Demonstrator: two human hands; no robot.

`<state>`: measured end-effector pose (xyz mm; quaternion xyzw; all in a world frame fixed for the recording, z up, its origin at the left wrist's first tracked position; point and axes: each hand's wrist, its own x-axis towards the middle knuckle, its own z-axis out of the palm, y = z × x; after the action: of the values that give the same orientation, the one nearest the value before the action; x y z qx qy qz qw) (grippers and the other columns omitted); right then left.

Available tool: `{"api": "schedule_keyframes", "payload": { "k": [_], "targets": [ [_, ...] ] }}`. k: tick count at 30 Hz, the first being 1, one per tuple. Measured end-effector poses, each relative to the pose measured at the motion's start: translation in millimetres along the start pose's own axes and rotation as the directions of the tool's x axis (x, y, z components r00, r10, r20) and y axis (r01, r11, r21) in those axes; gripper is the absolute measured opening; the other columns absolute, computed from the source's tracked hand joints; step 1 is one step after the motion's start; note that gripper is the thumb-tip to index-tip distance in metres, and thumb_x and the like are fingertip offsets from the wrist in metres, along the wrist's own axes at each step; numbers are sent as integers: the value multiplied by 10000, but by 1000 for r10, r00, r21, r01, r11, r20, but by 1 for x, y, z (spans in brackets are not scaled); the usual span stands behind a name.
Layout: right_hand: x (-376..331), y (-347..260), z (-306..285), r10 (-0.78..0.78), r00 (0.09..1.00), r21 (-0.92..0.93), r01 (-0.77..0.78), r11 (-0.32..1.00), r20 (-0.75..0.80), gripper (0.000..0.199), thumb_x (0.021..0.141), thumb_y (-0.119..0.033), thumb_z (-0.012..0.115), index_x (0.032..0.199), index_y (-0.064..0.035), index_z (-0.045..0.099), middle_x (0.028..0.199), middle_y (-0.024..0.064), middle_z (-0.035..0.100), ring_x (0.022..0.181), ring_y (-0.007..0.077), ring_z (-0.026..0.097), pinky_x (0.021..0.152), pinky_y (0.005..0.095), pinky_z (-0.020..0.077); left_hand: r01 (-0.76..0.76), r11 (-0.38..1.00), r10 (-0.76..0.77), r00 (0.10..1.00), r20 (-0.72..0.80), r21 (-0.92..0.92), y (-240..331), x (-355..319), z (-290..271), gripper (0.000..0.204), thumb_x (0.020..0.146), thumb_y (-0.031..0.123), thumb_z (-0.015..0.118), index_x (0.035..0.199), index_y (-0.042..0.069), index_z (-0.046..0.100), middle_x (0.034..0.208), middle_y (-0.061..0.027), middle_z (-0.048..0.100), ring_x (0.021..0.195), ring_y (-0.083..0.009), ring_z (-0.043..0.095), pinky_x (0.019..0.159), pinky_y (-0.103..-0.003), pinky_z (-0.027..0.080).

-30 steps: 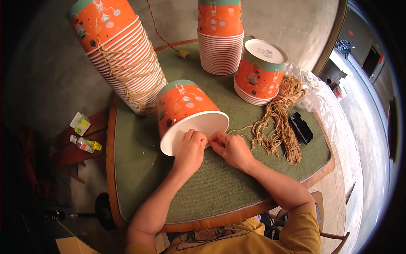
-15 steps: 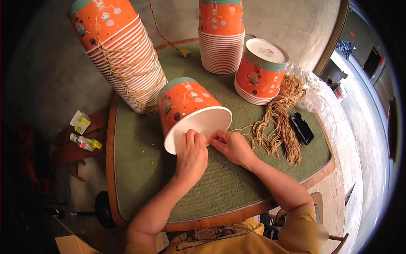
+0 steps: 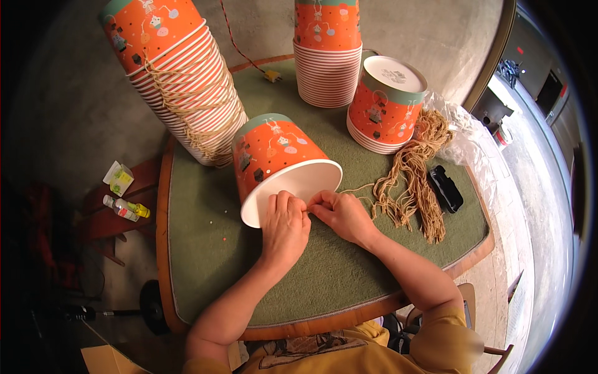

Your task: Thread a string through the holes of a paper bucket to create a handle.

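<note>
An orange paper bucket (image 3: 280, 149) with a green base band and white inside lies on its side, mouth turned toward me. My left hand (image 3: 285, 227) is at the lower rim, fingers bent in front of the white mouth and pinched together. Beside it, my right hand (image 3: 342, 218) pinches at the same rim, its fingertips meeting those of the left. A thin strand of tan cord (image 3: 358, 189) runs from a loose cord bundle (image 3: 408, 187) toward the right hand. What lies between the fingertips is mostly hidden.
A tall leaning bucket stack (image 3: 187, 93) wound with cord stands at left. Behind are another stack (image 3: 327, 68) and upturned buckets (image 3: 383, 115). A black plastic case (image 3: 445, 189) and clear plastic bag (image 3: 467, 128) lie right on the green-topped table (image 3: 336, 280).
My left hand has turned slightly and shifted a little to the right, closer to the right hand. The bucket has hardly moved.
</note>
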<state>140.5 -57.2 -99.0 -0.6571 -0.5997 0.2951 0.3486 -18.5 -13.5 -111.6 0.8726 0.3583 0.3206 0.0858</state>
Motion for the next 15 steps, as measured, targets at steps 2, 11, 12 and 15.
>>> {"api": "schedule_keyframes", "payload": {
  "k": [2,11,12,15],
  "targets": [
    [0,2,1,-7,1000,21,7,1000,-2,177,885,-175,652,973,-26,689,746,120,681,664,195,661,657,336,514,9,1000,-9,1000,-18,5,2,-1,1,212,746,-13,673,904,16,536,948,-140,523,946,-331,519,843,-441,452],
    [-1,-4,-2,12,1000,32,-12,999,-1,202,855,-220,633,933,-45,696,775,156,695,724,316,690,688,400,533,23,999,-22,998,-54,30,2,-3,5,213,732,-5,697,883,30,552,943,-132,534,987,-328,506,897,-436,435],
    [-1,-4,-2,12,1000,32,-12,999,-1,202,855,-220,633,933,-45,696,775,156,695,724,316,690,688,400,533,23,999,-22,998,-59,24,2,-3,5,210,734,-6,698,880,30,552,941,-134,534,987,-329,507,895,-437,436],
    [-1,-2,0,19,1000,34,-19,999,-6,203,854,-223,634,928,-45,698,761,156,690,718,318,688,679,403,529,17,1000,-17,998,-68,0,2,-3,8,187,746,12,678,862,24,533,935,-148,526,975,-335,504,890,-445,431]
  ]
}}
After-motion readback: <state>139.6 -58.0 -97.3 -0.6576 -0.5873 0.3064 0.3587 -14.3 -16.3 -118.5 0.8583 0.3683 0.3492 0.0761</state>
